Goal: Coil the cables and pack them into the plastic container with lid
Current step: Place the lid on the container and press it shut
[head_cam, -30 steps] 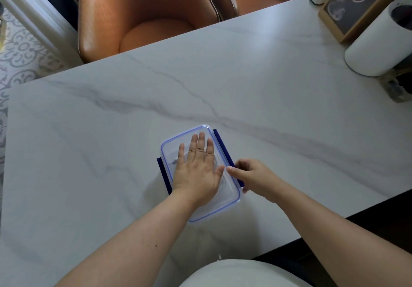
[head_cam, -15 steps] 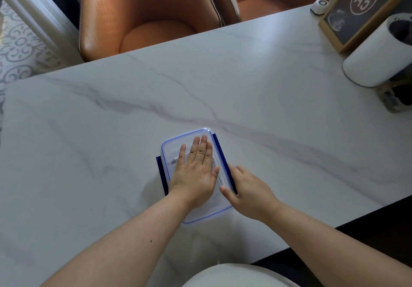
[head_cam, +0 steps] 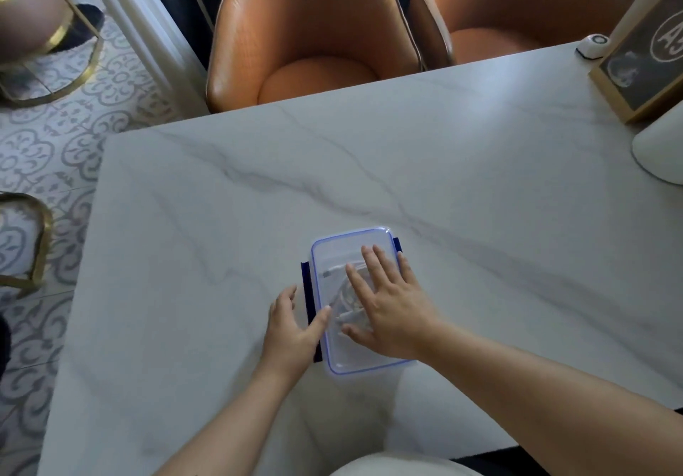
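Lid [head_cam: 334, 250] under flat R grip [head_cam: 391, 313]

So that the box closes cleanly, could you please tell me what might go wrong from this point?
1. The left clip juts out sideways, not yet folded down; if the left hand presses it, the container may slide on the smooth table unless the right hand, flat on the lid, bears down.
2. The cables lie close under the clear lid; a loop may catch at the rim.
3. The right clip is mostly hidden, so it may be unlatched.
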